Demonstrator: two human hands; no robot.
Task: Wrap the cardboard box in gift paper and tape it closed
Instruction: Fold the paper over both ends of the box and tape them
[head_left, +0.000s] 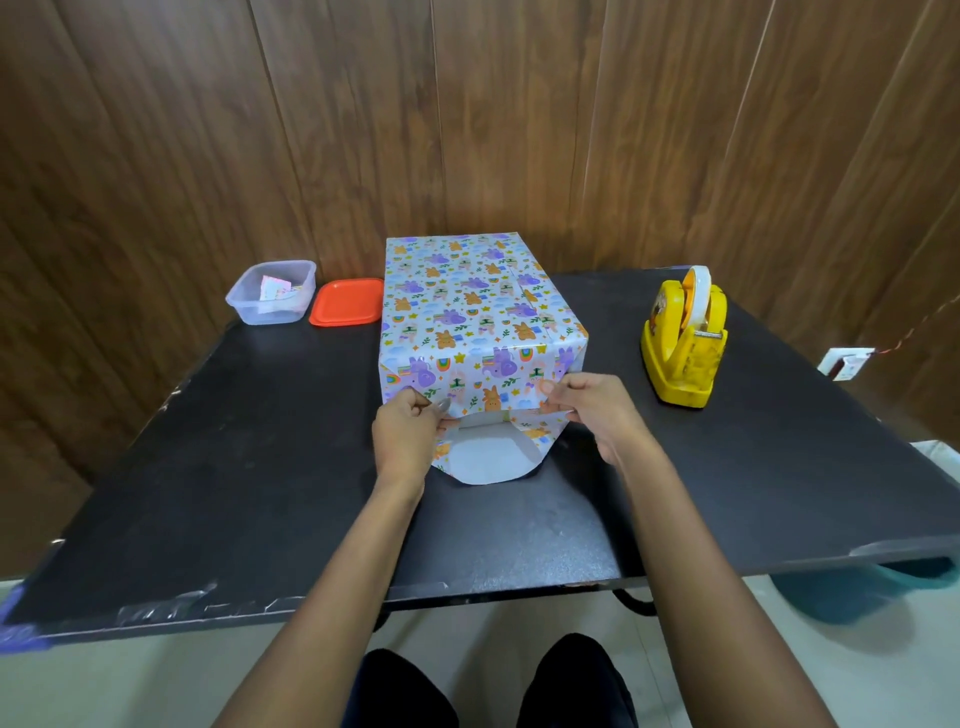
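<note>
A cardboard box covered in white gift paper (478, 306) with purple and orange animal prints stands upright in the middle of the black table (234, 467). At its near end the paper is folded down over the face. My left hand (410, 431) pinches the paper's lower left edge, and my right hand (587, 410) pinches the lower right edge. A rounded white flap of paper (485, 460) lies flat on the table below the box, between my hands. A strip of the box's near face shows under the folded paper.
A yellow tape dispenser (683, 338) with a tape roll stands to the right of the box. At the back left sit a clear plastic container (272, 299) with paper scraps and its orange lid (347, 302). A wood-panelled wall rises behind the table.
</note>
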